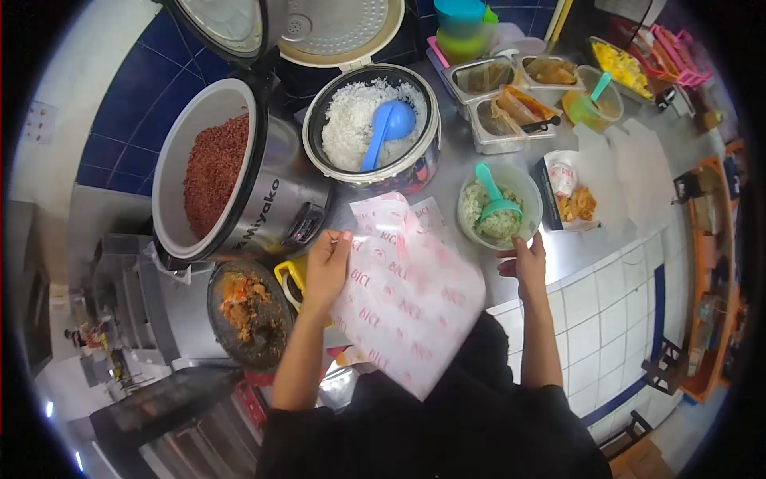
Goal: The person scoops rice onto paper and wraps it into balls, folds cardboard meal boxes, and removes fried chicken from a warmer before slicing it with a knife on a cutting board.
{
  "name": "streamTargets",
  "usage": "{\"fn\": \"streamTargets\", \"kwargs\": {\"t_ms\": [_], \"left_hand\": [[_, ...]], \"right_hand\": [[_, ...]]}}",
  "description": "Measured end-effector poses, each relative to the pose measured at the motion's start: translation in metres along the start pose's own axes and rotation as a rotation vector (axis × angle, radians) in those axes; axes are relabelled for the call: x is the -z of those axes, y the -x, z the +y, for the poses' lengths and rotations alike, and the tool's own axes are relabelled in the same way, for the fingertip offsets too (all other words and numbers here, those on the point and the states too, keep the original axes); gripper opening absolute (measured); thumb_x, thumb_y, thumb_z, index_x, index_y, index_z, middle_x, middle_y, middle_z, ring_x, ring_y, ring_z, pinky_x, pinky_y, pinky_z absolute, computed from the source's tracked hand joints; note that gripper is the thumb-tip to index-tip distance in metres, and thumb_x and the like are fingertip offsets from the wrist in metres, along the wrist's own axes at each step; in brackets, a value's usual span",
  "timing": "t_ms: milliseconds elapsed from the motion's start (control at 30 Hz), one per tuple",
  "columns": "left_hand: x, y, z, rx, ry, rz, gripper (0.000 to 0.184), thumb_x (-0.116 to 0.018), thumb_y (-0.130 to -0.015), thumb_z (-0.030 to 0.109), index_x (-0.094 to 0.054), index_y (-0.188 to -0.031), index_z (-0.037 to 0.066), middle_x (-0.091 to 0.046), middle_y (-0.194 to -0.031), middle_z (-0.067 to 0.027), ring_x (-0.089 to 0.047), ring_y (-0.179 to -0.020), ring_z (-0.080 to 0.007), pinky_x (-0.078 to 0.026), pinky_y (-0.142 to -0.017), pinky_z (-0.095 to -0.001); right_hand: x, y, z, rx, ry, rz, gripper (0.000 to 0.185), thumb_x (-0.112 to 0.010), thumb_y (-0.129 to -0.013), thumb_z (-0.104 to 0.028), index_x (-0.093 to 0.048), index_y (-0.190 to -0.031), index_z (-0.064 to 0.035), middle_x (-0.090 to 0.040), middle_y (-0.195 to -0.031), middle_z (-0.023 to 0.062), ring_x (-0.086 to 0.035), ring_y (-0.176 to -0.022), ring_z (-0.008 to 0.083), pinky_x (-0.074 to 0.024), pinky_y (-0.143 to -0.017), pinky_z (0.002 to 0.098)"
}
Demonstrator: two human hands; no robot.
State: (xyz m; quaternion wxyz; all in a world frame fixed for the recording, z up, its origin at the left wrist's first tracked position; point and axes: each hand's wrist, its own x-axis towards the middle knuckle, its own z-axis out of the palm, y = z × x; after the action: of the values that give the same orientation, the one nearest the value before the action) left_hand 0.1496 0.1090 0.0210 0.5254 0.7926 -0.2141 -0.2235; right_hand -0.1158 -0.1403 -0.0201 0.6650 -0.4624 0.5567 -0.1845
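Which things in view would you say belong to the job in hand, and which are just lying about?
Likely in use:
printed paper, in the left hand
green-food bowl, at the right hand
its teal spoon

Likely just lying about:
dark dish with food
Miyako cooker

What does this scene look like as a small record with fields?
Left hand: left hand holds printed paper
Right hand: right hand at rim of bowl; grip unclear
Bowl contents: greenish food, teal spoon
Front cooker: white rice, blue scoop
Miyako cooker: reddish grains
Beyond bowl, right: open box with food
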Motion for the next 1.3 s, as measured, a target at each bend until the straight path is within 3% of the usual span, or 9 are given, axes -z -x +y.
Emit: {"fn": "streamTargets", "kwargs": {"t_ms": [167, 500, 633, 733, 800, 933, 1033, 1133, 1300], "left_hand": [[-0.025, 0.04, -0.09, 0.018, -0.291, 0.302, 0.032, -0.062, -0.104, 0.027, -0.061, -0.093, -0.003, -0.068, -0.079, -0.0151, -0.063, -0.07, -0.0177, -0.051, -0.067, -0.035], [-0.068, 0.078, -0.157, 0.131, -0.306, 0.456, 0.028, -0.059, -0.104, 0.027, -0.061, -0.098, 0.0, -0.069, -0.076, -0.0179, -0.068, -0.067, -0.0322, -0.052, -0.065, -0.0434], [-0.069, 0.076, -0.136, 0.148, -0.508, 0.497, 0.025, -0.061, -0.102, 0.026, -0.062, -0.102, 0.0, -0.071, -0.083, -0.0171, -0.067, -0.071, -0.0338, -0.053, -0.069, -0.0457], [-0.079, 0.06, -0.062, -0.207, -0.551, 0.778, 0.025, -0.063, -0.101, 0.025, -0.064, -0.108, 0.0, -0.071, -0.097, -0.0149, -0.067, -0.086, -0.0332, -0.052, -0.08, -0.0463], [-0.096, 0.058, 0.009, -0.453, -0.483, 0.599, 0.025, -0.065, -0.097, 0.019, -0.067, -0.114, 0.002, -0.07, -0.109, -0.014, -0.065, -0.097, -0.0303, -0.05, -0.087, -0.0439], [-0.147, 0.024, 0.093, -1.005, -0.994, -0.151, 0.021, -0.065, -0.088, 0.014, -0.074, -0.106, 0.008, -0.072, -0.103, -0.007, -0.062, -0.103, -0.0242, -0.045, -0.09, -0.0395], [-0.18, -0.01, 0.079, -0.915, -1.704, -0.517, 0.019, -0.061, -0.09, 0.014, -0.078, -0.097, 0.011, -0.074, -0.1, -0.0067, -0.061, -0.107, -0.0238, -0.043, -0.093, -0.0393], [-0.192, -0.026, 0.077, -0.831, -1.854, -0.823, 0.018, -0.062, -0.089, 0.015, -0.08, -0.091, 0.013, -0.076, -0.1, -0.0084, -0.063, -0.106, -0.0247, -0.044, -0.09, -0.0394], [-0.199, -0.033, 0.065, -0.36, -1.446, -0.906, 0.021, -0.068, -0.087, 0.022, -0.078, -0.093, 0.004, -0.076, -0.096, -0.018, -0.071, -0.098, -0.0352, -0.052, -0.087, -0.0497]], "right_hand": [[0.022, -0.021, -0.001, -0.017, -0.092, -0.169, 0.052, -0.047, -0.099, -0.013, -0.034, -0.148, -0.0031, -0.07, -0.082, 0.0192, -0.066, -0.051, 0.0202, -0.0561, -0.044, 0.0312], [0.047, 0.039, -0.052, 0.103, -0.031, -0.259, 0.049, -0.043, -0.094, -0.007, -0.044, -0.143, 0.0024, -0.071, -0.092, 0.0197, -0.07, -0.057, 0.0217, -0.0591, -0.046, 0.0293], [0.025, 0.046, -0.041, 0.061, 0.022, -0.35, 0.052, -0.043, -0.096, -0.008, -0.041, -0.147, -0.0013, -0.071, -0.09, 0.0209, -0.07, -0.058, 0.0231, -0.0598, -0.047, 0.0314], [0.003, 0.028, -0.01, 0.068, 0.093, -0.397, 0.054, -0.044, -0.097, -0.011, -0.038, -0.15, -0.0047, -0.07, -0.087, 0.0211, -0.07, -0.057, 0.0234, -0.0599, -0.048, 0.0322], [-0.006, 0.021, 0.006, 0.101, 0.168, -0.363, 0.054, -0.045, -0.098, -0.013, -0.036, -0.151, -0.0066, -0.071, -0.083, 0.0196, -0.069, -0.055, 0.0224, -0.0594, -0.048, 0.0312], [0.014, -0.001, 0.016, -0.003, 0.145, -0.464, 0.06, -0.047, -0.101, -0.013, -0.028, -0.158, -0.0114, -0.071, -0.085, 0.0206, -0.071, -0.059, 0.0234, -0.059, -0.049, 0.0333], [0.024, -0.006, 0.013, -0.034, 0.111, -0.532, 0.063, -0.049, -0.105, -0.02, -0.022, -0.161, -0.0142, -0.071, -0.086, 0.0201, -0.071, -0.061, 0.0235, -0.0601, -0.052, 0.0337], [0.028, 0.001, 0.009, -0.068, 0.022, -0.567, 0.065, -0.051, -0.107, -0.031, -0.02, -0.162, -0.0168, -0.071, -0.087, 0.0192, -0.072, -0.066, 0.0236, -0.0612, -0.057, 0.0343], [0.032, 0.004, 0.014, -0.131, -0.094, -0.574, 0.067, -0.052, -0.108, -0.038, -0.018, -0.163, -0.0206, -0.072, -0.091, 0.0183, -0.074, -0.072, 0.0244, -0.0623, -0.063, 0.0349]]}}
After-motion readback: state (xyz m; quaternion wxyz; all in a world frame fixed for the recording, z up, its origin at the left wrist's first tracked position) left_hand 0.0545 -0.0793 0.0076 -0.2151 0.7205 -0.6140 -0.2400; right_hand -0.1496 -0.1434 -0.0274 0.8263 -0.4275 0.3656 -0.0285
